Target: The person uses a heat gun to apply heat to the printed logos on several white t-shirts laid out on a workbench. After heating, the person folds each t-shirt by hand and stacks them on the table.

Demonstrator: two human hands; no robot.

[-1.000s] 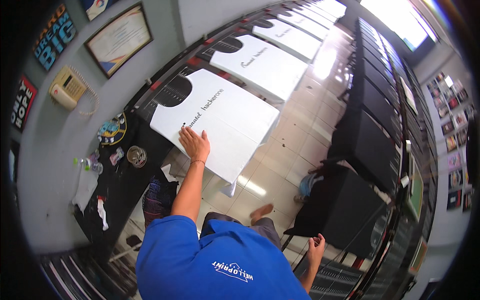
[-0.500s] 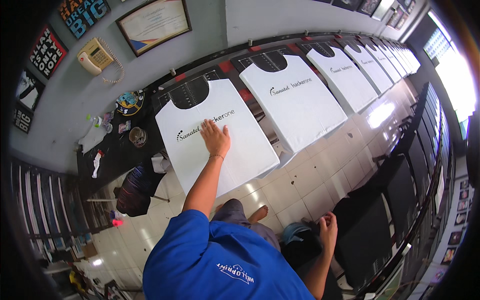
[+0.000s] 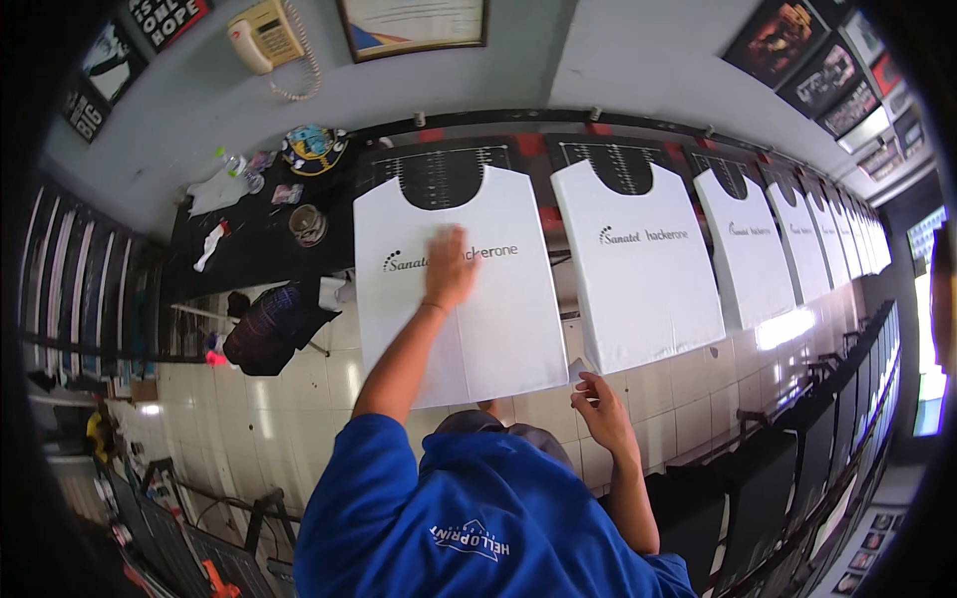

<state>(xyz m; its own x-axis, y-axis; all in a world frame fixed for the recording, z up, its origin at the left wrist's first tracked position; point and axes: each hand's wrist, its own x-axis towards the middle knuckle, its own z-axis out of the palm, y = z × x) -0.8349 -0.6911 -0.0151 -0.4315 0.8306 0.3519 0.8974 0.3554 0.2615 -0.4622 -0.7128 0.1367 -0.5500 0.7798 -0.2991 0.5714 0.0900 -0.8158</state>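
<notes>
A white T-shirt [image 3: 478, 329] with a dark printed design across its chest is stretched over a black printing board [image 3: 439, 179] in front of me. My left hand [image 3: 454, 267] lies flat on the print, fingers extended, covering its middle part. My right hand [image 3: 602, 407] is just off the shirt's near right corner, its fingers loosely bent and thumb apart. A small flap of pale cloth [image 3: 575, 370] hangs by its fingertips; no grip on it shows. To the right, a second white T-shirt [image 3: 643, 269] with a matching print lies on its own board.
Several more shirted boards [image 3: 748, 254] run in a row to the right. Black boards [image 3: 768, 468] line the opposite side behind my right arm. At left, a black table [image 3: 254, 234] bears a glass ashtray [image 3: 307, 225] and a cap [image 3: 313, 149]. A telephone [image 3: 264, 38] hangs on the wall.
My view has turned right and I face the shirt more squarely. The left hand stays on the print. My right hand has come forward from the black boards to the shirt's near right corner.
</notes>
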